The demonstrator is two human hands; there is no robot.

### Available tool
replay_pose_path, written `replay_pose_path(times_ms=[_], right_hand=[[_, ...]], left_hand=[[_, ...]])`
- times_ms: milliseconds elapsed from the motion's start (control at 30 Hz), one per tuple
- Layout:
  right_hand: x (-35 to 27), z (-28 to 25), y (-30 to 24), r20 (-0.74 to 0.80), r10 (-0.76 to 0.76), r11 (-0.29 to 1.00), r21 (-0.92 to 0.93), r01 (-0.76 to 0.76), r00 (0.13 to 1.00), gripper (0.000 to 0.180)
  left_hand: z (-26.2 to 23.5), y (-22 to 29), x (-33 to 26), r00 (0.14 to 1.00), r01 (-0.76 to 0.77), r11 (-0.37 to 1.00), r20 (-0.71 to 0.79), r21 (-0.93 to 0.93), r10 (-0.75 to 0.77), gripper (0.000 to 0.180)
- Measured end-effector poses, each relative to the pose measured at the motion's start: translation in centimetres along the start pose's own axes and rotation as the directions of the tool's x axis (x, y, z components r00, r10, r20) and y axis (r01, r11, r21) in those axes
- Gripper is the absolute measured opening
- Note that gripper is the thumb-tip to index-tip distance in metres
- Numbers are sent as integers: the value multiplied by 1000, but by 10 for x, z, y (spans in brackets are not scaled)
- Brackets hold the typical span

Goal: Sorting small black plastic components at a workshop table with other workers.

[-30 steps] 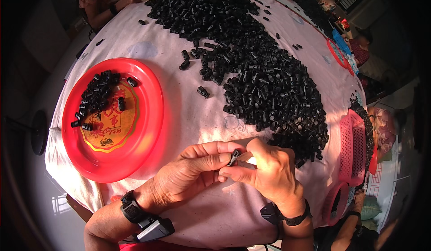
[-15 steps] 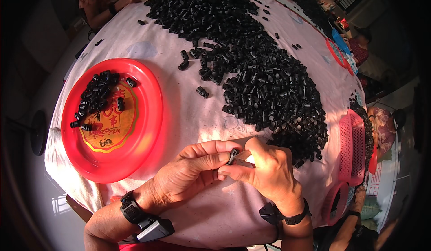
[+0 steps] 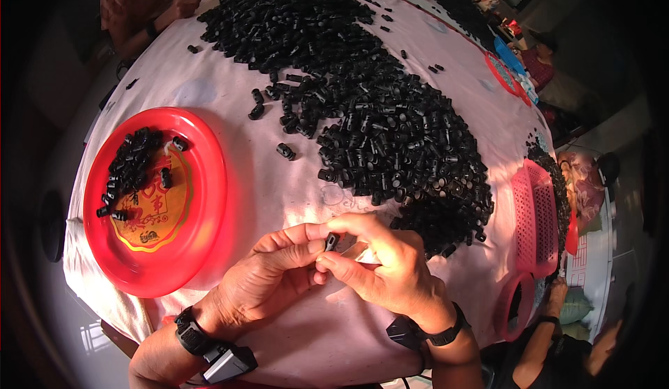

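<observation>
At the table's near side my left hand [image 3: 275,267] is closed, pinching a small black plastic cord lock [image 3: 332,241] between thumb and forefinger. My right hand [image 3: 390,260] meets it there, its thumb and forefinger closed about the same piece. Something whitish [image 3: 367,254] shows in the curl of the right fingers; its kind is hidden. To the left, a red plastic plate [image 3: 157,284] carries a cluster of similar black pieces [image 3: 132,159]. A large heap of these pieces [image 3: 397,124] spreads beyond my hands.
A pale pink cloth [image 3: 258,187] covers the table. One loose cord lock [image 3: 286,151] lies between plate and heap. Pink perforated baskets [image 3: 533,218] stand at the right edge. Another person's hands [image 3: 188,0] are at the far left; a co-worker's arm [image 3: 540,347] reaches in lower right.
The view has shifted, so table, plate and heap sit differently in the picture. Both hands stay together at the cord lock, with the right fingers now closer around it.
</observation>
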State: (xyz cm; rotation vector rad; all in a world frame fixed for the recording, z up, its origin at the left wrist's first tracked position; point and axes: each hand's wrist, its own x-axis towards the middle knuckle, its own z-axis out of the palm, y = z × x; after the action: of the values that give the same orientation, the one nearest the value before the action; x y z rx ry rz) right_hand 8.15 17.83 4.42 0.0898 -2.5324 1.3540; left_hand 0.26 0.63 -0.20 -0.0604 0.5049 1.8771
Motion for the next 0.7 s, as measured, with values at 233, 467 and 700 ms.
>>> replay_pose_path(times_ms=[233,467,700], right_hand=[[-1,2,11,42,84,941,327,-93,996,17],[-2,1,10,35,64,961,267,-71,997,12],[-2,1,0,-85,81,988,135,-69,993,6]], left_hand=[[3,1,-1,999,40,999,-36,35,-39,32],[-6,-4,5,998,62,997,-8,-35,-62,29],[0,-2,-4,1000,17,998,5,60,-18,27]])
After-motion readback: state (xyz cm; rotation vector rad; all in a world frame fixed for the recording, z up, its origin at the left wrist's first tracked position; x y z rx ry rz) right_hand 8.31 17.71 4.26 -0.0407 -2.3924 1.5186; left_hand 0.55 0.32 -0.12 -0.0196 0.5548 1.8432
